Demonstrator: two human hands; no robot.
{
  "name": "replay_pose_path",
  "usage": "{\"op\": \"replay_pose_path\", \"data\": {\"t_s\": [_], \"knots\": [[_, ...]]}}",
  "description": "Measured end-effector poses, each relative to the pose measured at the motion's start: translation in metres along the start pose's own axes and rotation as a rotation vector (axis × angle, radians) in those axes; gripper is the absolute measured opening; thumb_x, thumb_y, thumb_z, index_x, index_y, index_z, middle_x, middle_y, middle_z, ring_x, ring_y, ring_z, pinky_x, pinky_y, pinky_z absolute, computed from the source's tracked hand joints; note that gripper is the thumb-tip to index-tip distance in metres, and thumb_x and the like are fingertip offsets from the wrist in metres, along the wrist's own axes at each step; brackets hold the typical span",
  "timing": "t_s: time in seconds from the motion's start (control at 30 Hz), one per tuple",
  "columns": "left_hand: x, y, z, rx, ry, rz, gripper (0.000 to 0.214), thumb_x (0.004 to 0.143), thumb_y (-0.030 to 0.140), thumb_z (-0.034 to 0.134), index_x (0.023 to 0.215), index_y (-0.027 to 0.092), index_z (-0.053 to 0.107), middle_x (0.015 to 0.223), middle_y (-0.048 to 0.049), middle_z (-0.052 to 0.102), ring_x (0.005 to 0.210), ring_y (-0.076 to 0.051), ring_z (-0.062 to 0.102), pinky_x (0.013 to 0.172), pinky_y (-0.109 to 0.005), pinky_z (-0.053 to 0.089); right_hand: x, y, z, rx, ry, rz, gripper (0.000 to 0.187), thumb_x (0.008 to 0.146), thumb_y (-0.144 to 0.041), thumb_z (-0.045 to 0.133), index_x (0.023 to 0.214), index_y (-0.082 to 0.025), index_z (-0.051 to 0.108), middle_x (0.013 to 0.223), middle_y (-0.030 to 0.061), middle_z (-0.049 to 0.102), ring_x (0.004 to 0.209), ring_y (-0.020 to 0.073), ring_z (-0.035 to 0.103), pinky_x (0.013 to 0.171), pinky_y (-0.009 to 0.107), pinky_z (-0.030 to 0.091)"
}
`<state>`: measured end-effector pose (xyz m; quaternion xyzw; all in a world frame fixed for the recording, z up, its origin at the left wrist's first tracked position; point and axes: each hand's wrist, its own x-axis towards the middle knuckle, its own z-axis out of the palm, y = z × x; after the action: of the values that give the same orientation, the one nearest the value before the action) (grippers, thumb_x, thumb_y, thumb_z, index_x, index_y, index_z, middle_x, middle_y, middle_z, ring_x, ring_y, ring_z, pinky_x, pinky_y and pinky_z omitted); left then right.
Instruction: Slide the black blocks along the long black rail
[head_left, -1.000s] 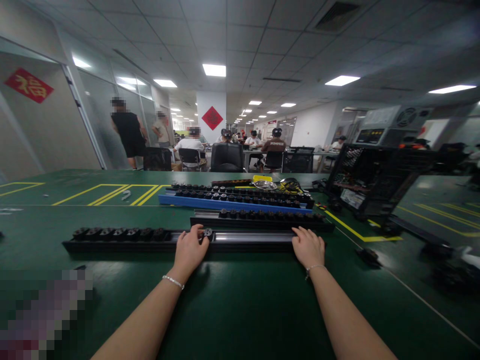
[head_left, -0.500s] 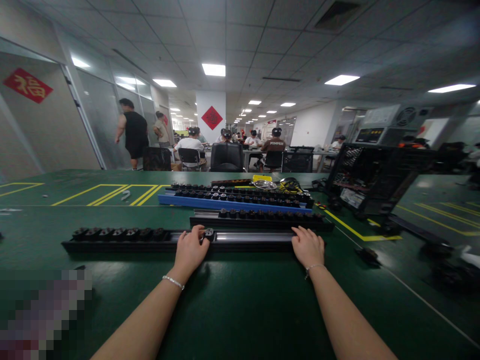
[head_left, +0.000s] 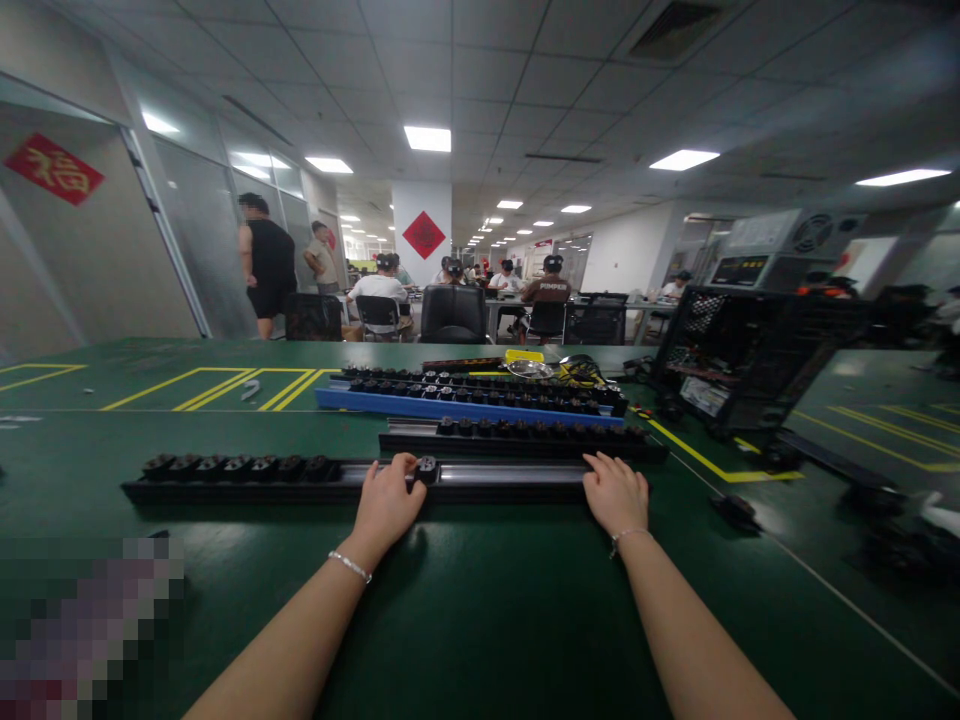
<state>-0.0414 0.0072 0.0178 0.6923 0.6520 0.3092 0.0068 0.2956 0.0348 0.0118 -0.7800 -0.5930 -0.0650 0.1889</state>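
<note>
A long black metal rail (head_left: 510, 476), looking like a power-strip housing, lies across the green table in front of me. My left hand (head_left: 386, 502) reaches over it, thumb and fingers closed on a single black socket module (head_left: 426, 468) seated in the channel. To the right of that module the silvery channel is bare. My right hand (head_left: 618, 495) grips the rail near its right end, thumb at the near side and fingers over the top; its fingertips are partly hidden. Several more socket modules (head_left: 236, 468) stand in a row in the rail's left part.
Behind lie a shorter black rail (head_left: 525, 438) with modules and a blue rail (head_left: 465, 408) with several more. An open computer case (head_left: 742, 350) stands at right, a small black part (head_left: 739, 514) nearer. A yellow item (head_left: 523, 356) and cables (head_left: 581, 370) lie at the back.
My left hand has slid slightly right along the rail, and the single socket module has moved right with it. My right hand stays put. A standing person in the background has shifted their arm.
</note>
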Motion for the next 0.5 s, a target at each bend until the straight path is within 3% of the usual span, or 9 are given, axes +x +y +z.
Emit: {"op": "replay_pose_path", "data": {"t_s": [0.2, 0.5], "knots": [[-0.0008, 0.0006, -0.0015, 0.116, 0.06, -0.001, 0.028, 0.075, 0.025, 0.047, 0.1, 0.021, 0.059, 0.109, -0.0065, 0.066, 0.111, -0.024, 0.053, 0.106, -0.048, 0.025, 0.0005, 0.0002, -0.0008, -0.021, -0.019, -0.001, 0.049, 0.085, -0.027, 0.029, 0.127, -0.029, 0.054, 0.138, -0.0015, 0.047, 0.128, 0.0205, 0.036, 0.108, 0.045, 0.023], [-0.0027, 0.0051, -0.0042, 0.136, 0.027, 0.051, 0.025, 0.078, 0.028, 0.047, 0.093, 0.026, 0.067, 0.107, -0.004, 0.068, 0.111, -0.024, 0.053, 0.107, -0.05, 0.023, 0.0017, 0.0013, -0.0008, -0.021, -0.033, -0.005, 0.049, 0.087, -0.028, 0.026, 0.128, -0.029, 0.053, 0.138, -0.0016, 0.046, 0.129, 0.0207, 0.035, 0.107, 0.045, 0.023]]}}
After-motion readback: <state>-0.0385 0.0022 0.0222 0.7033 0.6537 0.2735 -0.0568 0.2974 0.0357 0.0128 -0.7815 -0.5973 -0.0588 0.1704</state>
